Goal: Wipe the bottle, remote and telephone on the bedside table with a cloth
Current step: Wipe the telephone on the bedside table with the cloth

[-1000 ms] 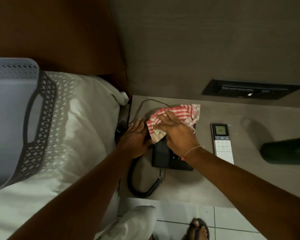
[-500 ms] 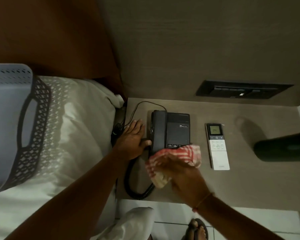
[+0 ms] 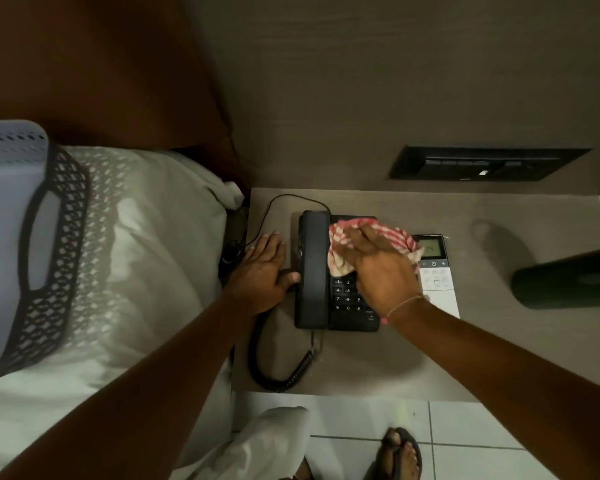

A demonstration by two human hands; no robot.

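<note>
- Red-striped cloth (image 3: 371,242) is pressed flat under the right hand (image 3: 383,271), over the upper face of the telephone (image 3: 336,271).
- Left hand (image 3: 262,271) is laid open on the tabletop (image 3: 378,362); its thumb touches the telephone's left edge, bracing it.
- Telephone's long axis runs away from the person; strokes are judged to follow it.
- Remote (image 3: 437,275) lies just right of the telephone, nearer the right hand.
- Bottle (image 3: 568,280) lies farther right.
</note>
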